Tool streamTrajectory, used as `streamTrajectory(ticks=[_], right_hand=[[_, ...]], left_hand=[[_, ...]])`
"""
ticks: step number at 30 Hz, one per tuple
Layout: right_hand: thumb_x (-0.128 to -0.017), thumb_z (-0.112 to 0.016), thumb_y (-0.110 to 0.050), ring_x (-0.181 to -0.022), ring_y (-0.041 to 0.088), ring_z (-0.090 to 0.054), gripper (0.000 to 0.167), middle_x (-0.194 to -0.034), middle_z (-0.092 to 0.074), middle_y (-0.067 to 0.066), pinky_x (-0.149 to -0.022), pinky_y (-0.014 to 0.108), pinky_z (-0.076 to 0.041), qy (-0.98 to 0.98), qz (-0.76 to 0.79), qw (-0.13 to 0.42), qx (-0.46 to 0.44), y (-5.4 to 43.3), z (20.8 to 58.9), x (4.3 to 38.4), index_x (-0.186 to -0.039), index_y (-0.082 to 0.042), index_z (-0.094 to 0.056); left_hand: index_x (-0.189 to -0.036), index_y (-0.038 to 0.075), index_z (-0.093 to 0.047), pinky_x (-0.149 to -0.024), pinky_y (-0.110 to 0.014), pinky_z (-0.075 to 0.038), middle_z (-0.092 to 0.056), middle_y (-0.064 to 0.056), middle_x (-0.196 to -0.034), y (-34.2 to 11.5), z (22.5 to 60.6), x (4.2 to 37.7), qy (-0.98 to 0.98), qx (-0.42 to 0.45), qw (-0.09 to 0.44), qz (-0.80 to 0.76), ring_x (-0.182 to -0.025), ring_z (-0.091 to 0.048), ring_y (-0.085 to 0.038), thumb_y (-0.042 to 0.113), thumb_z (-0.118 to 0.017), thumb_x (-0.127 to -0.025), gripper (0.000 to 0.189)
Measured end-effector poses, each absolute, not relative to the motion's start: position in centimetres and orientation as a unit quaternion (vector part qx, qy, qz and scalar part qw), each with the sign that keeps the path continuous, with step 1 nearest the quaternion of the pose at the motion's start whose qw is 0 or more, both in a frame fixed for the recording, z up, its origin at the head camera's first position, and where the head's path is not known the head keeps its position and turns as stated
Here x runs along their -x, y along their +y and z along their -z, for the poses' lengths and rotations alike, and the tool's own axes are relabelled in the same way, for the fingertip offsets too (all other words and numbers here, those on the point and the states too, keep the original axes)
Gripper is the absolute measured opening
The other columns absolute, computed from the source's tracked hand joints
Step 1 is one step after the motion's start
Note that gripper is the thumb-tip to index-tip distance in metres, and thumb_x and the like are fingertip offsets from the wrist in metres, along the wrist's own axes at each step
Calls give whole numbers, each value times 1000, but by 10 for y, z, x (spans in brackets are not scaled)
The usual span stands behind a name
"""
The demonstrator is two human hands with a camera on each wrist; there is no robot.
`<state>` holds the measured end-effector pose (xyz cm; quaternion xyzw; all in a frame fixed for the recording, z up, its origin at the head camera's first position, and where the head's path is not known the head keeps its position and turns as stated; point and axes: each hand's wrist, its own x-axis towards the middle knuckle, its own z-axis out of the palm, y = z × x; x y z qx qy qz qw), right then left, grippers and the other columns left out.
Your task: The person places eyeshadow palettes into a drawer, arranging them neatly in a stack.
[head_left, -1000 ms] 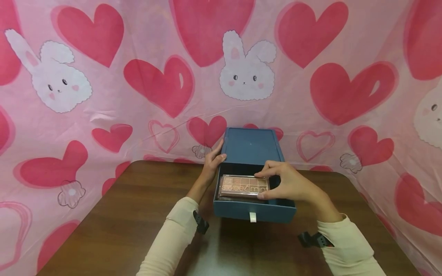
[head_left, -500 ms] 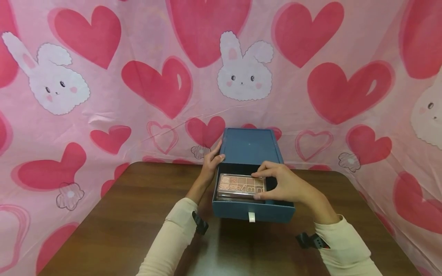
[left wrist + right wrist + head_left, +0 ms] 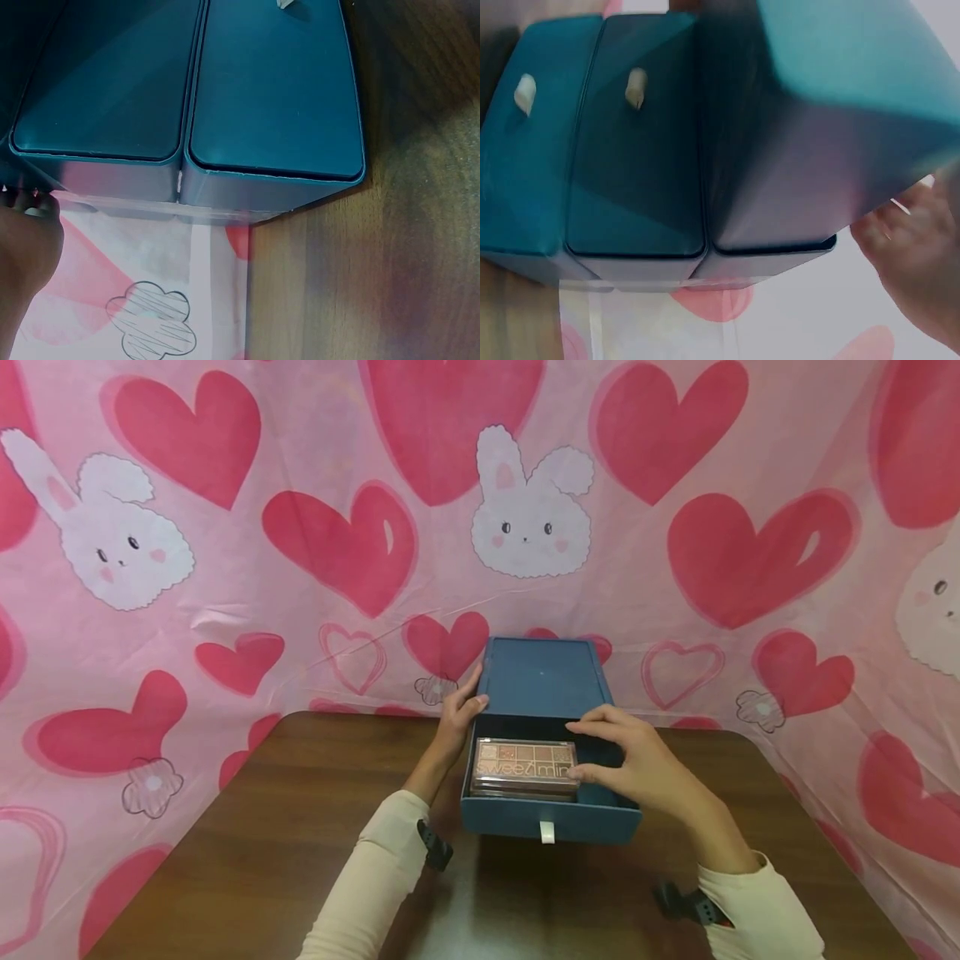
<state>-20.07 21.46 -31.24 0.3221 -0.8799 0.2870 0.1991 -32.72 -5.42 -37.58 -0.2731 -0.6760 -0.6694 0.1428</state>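
Note:
A blue drawer unit (image 3: 543,677) stands on the table with its top drawer (image 3: 517,821) pulled out. In that drawer's left part lie stacked makeup palettes, the upper one an eyeshadow palette (image 3: 517,762) with a clear lid lettered "sweet mint". My left hand (image 3: 456,720) rests against the unit's left side, fingers extended along it and thumb at the top edge. My right hand (image 3: 637,756) is over the drawer's right part, thumb at the palette's right end and fingers spread off it. In the right wrist view the drawer front hides part of my right hand (image 3: 915,247).
Closed lower drawers (image 3: 277,90) with light pull tabs (image 3: 636,86) sit beneath the open one. The wooden table (image 3: 300,827) extends on both sides. A pink cloth (image 3: 337,443) with hearts and rabbits hangs behind.
The palette has shifted slightly left and settled onto the stack. My right hand has loosened from it and drawn a little to the right, fingers spreading. My left hand stays in place.

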Motion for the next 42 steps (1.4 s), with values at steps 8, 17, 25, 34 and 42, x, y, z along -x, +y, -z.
streamTrajectory(ticks=[8, 17, 25, 34, 42], right_hand=[[-88, -77, -12, -102, 3, -57, 26, -98, -67, 11, -93, 8, -43, -755, -389, 409, -334, 198, 331, 144, -108, 4, -75], [-84, -72, 2, -86, 14, -65, 25, -89, -71, 10, -82, 18, -52, -678, -472, 381, -414, 161, 383, 97, -109, 0, -73], [-107, -36, -9, -110, 5, -70, 42, -117, -76, -12, -96, 18, -53, -626, -738, -100, -228, 153, 409, 94, -140, 15, -50], [-110, -30, -39, -108, 12, -72, 57, -111, -78, -3, -98, 25, -54, -546, -800, -230, -95, 145, 379, 120, -135, 4, -57], [-110, -33, -27, -92, 7, -74, 39, -96, -80, -10, -87, 23, -55, -525, -818, -207, -108, 140, 379, 122, -111, -17, -71]], left_hand=[[-154, -3, -36, -122, -48, -30, -32, -20, -164, -54, 376, 327, -681, 267, 142, 667, -136, -44, -20, 24, -49, -88, 72], [-154, -6, -34, -124, -55, -25, -28, -25, -164, -55, 376, 328, -674, 276, 142, 670, -144, -35, -26, 22, -48, -88, 73], [-154, -6, -33, -125, -50, -25, -34, -19, -162, -55, 376, 327, -675, 275, 143, 669, -148, -36, -31, 20, -49, -88, 73], [-154, -6, -34, -125, -47, -25, -33, -20, -163, -55, 375, 328, -673, 277, 146, 670, -150, -34, -31, 21, -49, -89, 72], [-154, -7, -32, -125, -54, -23, -30, -22, -164, -55, 375, 327, -675, 282, 147, 665, -153, -29, -36, 21, -48, -89, 73]])
